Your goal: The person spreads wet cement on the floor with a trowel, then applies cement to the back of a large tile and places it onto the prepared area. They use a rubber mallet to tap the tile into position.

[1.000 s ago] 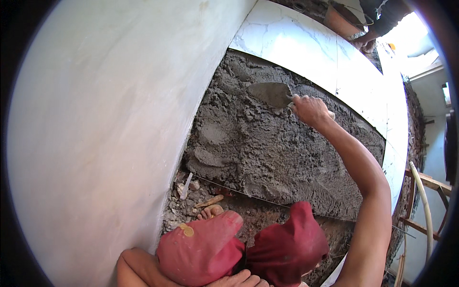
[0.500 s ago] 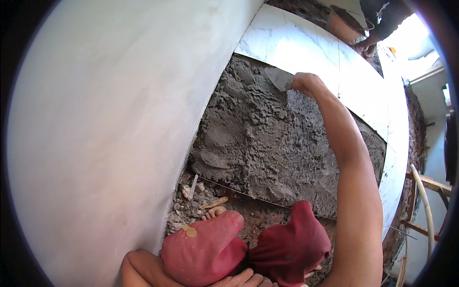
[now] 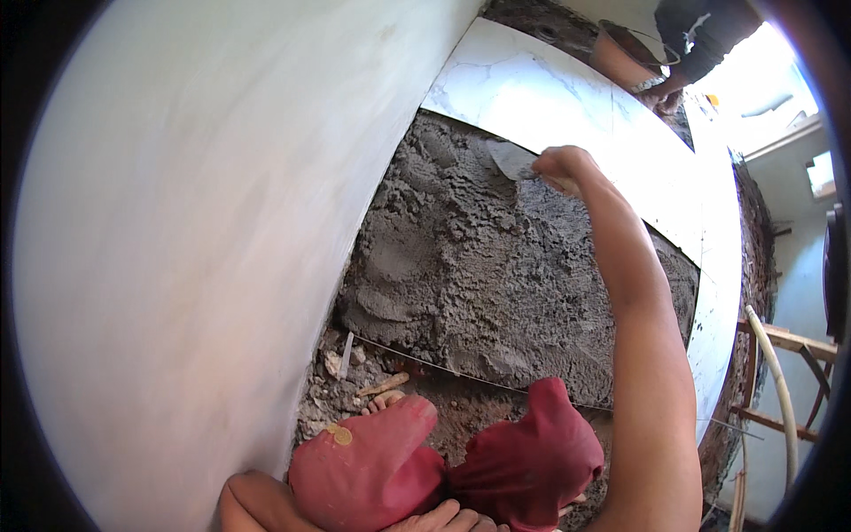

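Observation:
My right hand (image 3: 565,168) is closed around a trowel, its handle hidden in the fingers. The grey trowel blade (image 3: 511,160) lies at the far edge of a bed of wet grey mortar (image 3: 479,257), close beside the white marbled tiles (image 3: 505,75). Low in the view my left hand (image 3: 448,518) rests against my knees in dark red trousers (image 3: 363,461). Its fingers lie loosely extended, partly cut off by the lower edge, with nothing visible in them. A thin string (image 3: 443,368) runs along the near side of the mortar.
A pale wall (image 3: 204,222) borders the mortar on the left. At the far right another person's hand (image 3: 660,99) is near a bucket (image 3: 620,60). Rubble with a wood scrap (image 3: 383,384) lies by my foot. A wooden frame (image 3: 789,339) and pale hose (image 3: 776,381) stand at right.
The whole view has shifted slightly, so most things sit further left. The trowel stays at the mortar's far edge, its blade now tilted and looking narrower. My left hand remains at my knees.

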### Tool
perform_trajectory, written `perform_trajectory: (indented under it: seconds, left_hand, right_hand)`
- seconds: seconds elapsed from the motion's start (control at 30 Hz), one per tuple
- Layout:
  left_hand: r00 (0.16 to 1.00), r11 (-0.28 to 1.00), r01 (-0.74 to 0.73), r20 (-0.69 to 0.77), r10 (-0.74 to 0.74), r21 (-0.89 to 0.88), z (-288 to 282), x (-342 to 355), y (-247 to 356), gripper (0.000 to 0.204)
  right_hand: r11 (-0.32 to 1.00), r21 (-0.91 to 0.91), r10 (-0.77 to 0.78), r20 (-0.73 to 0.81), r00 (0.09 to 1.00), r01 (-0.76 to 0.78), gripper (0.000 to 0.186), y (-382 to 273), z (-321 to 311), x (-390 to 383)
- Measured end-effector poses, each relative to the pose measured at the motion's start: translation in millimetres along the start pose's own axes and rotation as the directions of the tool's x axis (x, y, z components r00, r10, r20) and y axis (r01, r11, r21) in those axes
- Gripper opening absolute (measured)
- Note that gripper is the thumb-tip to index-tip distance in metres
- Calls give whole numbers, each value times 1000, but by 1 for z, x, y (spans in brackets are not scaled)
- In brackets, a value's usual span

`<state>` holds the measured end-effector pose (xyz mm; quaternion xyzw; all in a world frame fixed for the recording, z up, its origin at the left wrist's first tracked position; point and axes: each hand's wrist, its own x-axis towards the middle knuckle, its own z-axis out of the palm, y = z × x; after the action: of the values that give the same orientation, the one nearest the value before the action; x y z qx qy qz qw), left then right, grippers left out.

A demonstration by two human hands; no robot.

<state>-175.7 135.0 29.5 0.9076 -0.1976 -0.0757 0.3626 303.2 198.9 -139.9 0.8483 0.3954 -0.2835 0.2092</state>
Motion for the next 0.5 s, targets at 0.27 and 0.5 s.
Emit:
perform_trajectory:
  seconds: [0.27, 0.5]
  left_hand:
    - [999, 1000, -2, 47, 3, -26, -2, -1, 3, 34]
    - [993, 999, -19, 119, 23, -36, 2, -2, 1, 38]
  right_hand:
    - [751, 610, 183, 176, 967, -253, 32, 15, 23, -37]
    - [979, 101, 201, -277, 939, -180, 28, -2, 81, -38]
